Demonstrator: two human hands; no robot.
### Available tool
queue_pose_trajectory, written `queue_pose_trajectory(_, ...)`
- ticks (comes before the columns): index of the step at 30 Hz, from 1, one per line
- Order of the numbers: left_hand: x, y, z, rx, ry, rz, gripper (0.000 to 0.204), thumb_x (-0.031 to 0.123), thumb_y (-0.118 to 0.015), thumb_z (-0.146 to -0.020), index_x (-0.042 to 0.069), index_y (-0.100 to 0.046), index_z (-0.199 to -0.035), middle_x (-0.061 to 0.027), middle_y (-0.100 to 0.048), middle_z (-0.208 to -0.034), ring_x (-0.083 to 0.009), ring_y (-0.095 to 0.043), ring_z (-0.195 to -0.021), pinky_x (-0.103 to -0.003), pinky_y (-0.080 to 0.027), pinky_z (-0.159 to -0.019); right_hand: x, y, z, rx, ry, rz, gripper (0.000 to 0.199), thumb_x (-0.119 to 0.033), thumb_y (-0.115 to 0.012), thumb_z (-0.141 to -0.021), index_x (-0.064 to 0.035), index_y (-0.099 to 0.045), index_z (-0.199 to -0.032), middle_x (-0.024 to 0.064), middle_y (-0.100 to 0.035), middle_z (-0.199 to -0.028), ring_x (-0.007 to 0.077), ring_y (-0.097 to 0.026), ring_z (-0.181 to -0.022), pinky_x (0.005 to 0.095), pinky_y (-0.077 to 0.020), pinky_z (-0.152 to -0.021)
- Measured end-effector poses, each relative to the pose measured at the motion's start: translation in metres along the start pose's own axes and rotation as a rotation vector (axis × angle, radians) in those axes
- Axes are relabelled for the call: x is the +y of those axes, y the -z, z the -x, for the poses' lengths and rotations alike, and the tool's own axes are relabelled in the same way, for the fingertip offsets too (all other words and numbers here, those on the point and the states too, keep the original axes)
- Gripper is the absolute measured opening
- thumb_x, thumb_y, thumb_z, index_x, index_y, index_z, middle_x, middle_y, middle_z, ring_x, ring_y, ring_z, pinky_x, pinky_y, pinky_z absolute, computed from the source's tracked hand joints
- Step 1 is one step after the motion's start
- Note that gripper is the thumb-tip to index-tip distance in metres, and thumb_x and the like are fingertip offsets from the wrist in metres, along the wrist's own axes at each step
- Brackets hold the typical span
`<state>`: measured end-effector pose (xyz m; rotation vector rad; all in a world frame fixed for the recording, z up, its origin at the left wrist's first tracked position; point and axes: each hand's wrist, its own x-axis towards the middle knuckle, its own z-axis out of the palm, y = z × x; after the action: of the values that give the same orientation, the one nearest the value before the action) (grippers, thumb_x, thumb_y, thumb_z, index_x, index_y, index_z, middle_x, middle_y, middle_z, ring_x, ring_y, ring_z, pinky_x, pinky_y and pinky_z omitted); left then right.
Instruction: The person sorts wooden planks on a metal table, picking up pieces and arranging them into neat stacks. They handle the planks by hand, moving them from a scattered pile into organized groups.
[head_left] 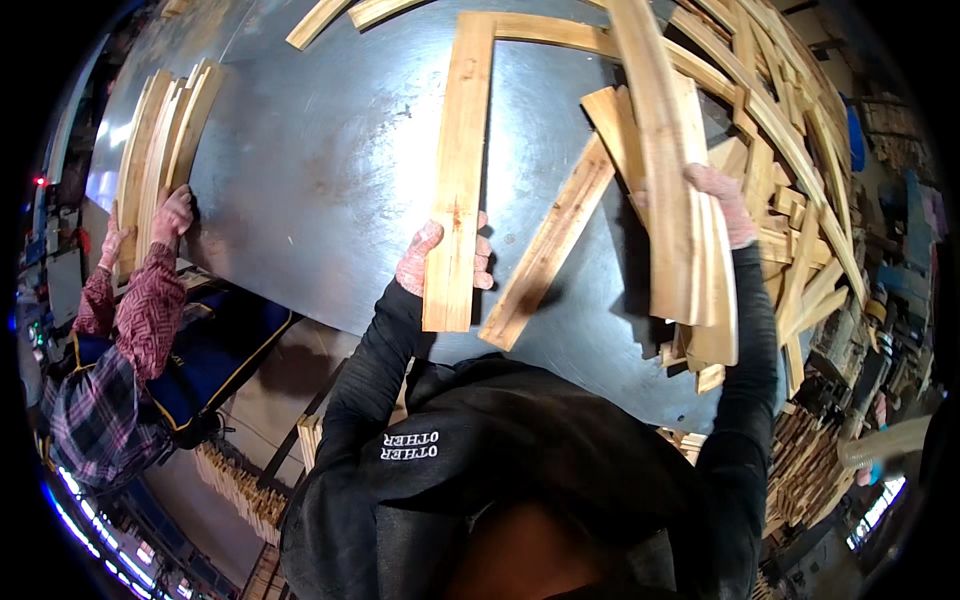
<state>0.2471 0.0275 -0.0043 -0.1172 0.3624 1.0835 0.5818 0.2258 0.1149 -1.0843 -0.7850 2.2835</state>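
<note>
My left hand (pixel 420 260), in a pinkish work glove, is closed around the near end of a long, flat wooden board (pixel 462 170). The thumb lies on its left edge, and fingertips show past its right edge. In my right hand (pixel 728 205), gloved the same way, is a bundle of wooden boards (pixel 668 190) standing side by side, gripped from the right. Its palm side is hidden. Between the two hands a shorter wooden board (pixel 550 245) lies slanted on the metal table (pixel 310 150).
Loose wooden strips (pixel 800 220) are heaped along the table's right side. More strips (pixel 385 10) lie at the far edge. At the left, a co-worker's gloved hands (pixel 172 212) hold several upright boards (pixel 165 140). Stacked wood (pixel 815 470) stands at the lower right.
</note>
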Motion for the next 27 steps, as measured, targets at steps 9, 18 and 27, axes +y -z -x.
queue_pose_trajectory(9,-0.007,0.035,0.054,0.298,-0.165,-0.362,0.055,0.038,-0.071,-0.087,-0.001,-0.054,-0.121,-0.0163,-0.065,-0.096,-0.0294,-0.068,-0.078,-0.043,-0.06,-0.072,0.056,-0.031,-0.016,0.002,0.225,-0.176,0.034,-0.018,-0.069,-0.086,0.0035,-0.054,-0.108,0.0117,-0.062,-0.082,0.0238,-0.065,-0.072,0.0383,-0.0589,-0.073)
queue_pose_trajectory(18,-0.041,0.085,0.039,0.418,-0.358,-0.736,0.05,0.015,-0.075,-0.085,-0.003,-0.052,-0.125,-0.0096,-0.066,-0.103,-0.0165,-0.065,-0.086,-0.03,-0.054,-0.078,0.224,-0.148,-0.101,0.23,0.192,0.858,0.052,-0.03,-0.056,-0.096,0.0047,-0.047,-0.133,0.019,-0.064,-0.113,0.0297,-0.059,-0.11,0.0344,-0.0451,-0.097)
queue_pose_trajectory(27,-0.061,0.1,0.014,0.726,-0.481,-1.507,0.088,0.022,-0.084,-0.076,-0.005,-0.03,-0.14,-0.0162,-0.058,-0.12,-0.0264,-0.06,-0.11,-0.032,-0.054,-0.087,0.23,-0.17,-0.141,0.404,0.341,1.026,0.053,-0.031,-0.052,-0.098,0.0016,-0.044,-0.139,0.0304,-0.053,-0.128,0.0399,-0.053,-0.124,0.0396,-0.0445,-0.103)
